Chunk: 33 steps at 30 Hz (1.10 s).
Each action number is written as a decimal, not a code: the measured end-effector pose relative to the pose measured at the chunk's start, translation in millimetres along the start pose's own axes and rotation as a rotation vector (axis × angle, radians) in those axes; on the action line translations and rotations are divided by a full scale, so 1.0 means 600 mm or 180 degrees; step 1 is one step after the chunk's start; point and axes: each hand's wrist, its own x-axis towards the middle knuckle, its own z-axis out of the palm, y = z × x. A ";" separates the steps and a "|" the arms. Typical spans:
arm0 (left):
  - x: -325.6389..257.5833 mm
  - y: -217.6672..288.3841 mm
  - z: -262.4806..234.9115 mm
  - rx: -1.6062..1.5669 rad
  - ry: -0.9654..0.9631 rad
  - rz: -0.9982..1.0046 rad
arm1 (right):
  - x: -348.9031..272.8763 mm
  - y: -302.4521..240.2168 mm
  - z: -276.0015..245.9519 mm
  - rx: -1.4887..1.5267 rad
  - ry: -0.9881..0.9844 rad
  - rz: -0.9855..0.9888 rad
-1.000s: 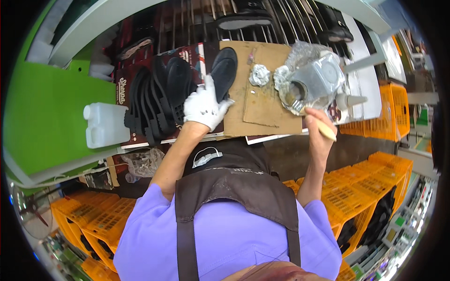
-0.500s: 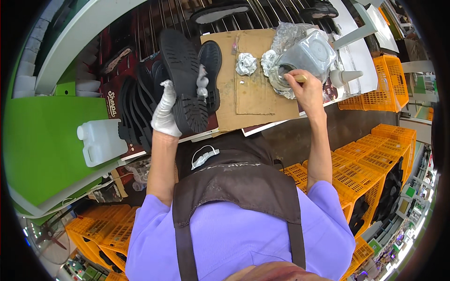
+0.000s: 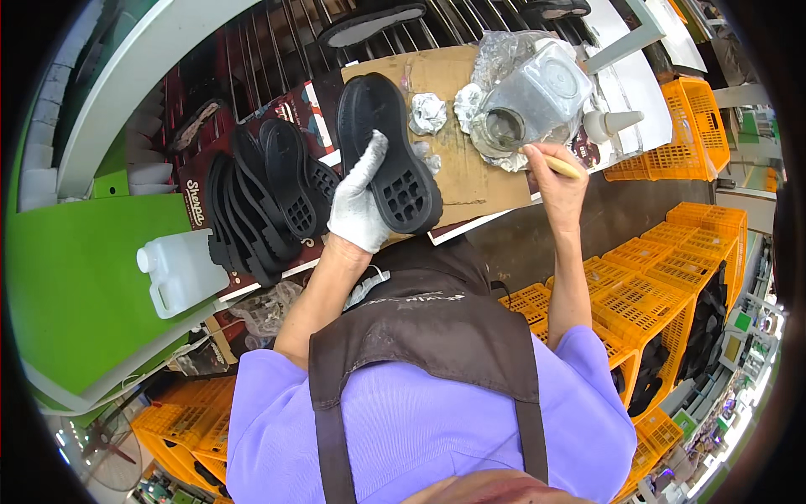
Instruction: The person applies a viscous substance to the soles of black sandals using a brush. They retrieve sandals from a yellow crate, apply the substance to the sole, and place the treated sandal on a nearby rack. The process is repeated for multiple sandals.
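In a white glove, my left hand (image 3: pixel 358 197) grips a black shoe sole (image 3: pixel 384 143) from its left side, thumb across its upper face. The sole's inner side faces up, with an open grid in the heel. My right hand (image 3: pixel 558 186) is bare and pinches a brush (image 3: pixel 564 166) by its pale wooden handle; its bristles cannot be made out. The brush is beside the round mouth of a tilted clear plastic container (image 3: pixel 550 88), which sits in crumpled wrapping on a cardboard sheet (image 3: pixel 457 172). Several more black soles (image 3: pixel 290 181) lean together left of my gloved hand.
A white crumpled wad (image 3: pixel 427 113) lies on the cardboard. Right of the container lies a white nozzle bottle (image 3: pixel 613 124). A translucent jug (image 3: pixel 180 262) stands at the left on a green surface (image 3: pixel 92 277). Orange crates (image 3: pixel 646 286) are stacked at the right, and a metal rod rack (image 3: pixel 290 42) lies beyond.
My left hand has moved right, bringing a sole over the cardboard, inner side up; before, it was at a sole with its tread showing. My right hand has drawn the brush back from the container's mouth.
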 end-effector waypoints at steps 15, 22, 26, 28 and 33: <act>0.008 -0.001 -0.033 0.0444 -0.1119 0.0463 | 0.060 -0.057 -0.061 -0.1319 -0.2183 -0.1250; 0.022 0.009 -0.015 0.0572 -0.0899 0.0867 | 0.052 -0.069 -0.085 -0.0734 -0.1758 -0.0742; 0.035 0.004 -0.002 0.1422 -0.0880 0.1481 | 0.029 -0.042 -0.070 0.0178 -0.0827 -0.0288; 0.047 0.001 -0.006 0.1956 -0.0847 0.1713 | 0.017 -0.033 -0.053 0.0399 -0.0415 -0.0286; 0.062 -0.014 -0.009 0.2307 -0.0801 0.2087 | -0.021 -0.034 -0.008 0.1162 0.0263 -0.0788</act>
